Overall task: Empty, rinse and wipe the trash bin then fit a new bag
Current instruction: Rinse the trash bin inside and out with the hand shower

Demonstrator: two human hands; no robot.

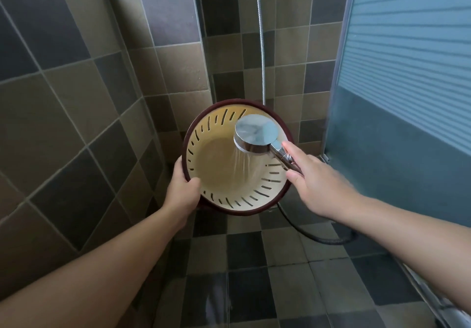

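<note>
While left hand [182, 187] grips dark rim of trash bin [221, 174], thumb inside, right hand [316, 174] wraps shower head [256, 132] handle; bin held tilted above tiled floor [254, 264], mouth toward camera; spray falls into cream slotted interior; hose [316, 237] loops below.

Both arms outstretched, left hand [182, 190] and right hand [314, 178] gripping.

I find no legible text, label, brand, number or sign anywhere in view. The trash bin [237, 159] that I hold carries no readable marking, nor does the shower head [256, 132].
</note>
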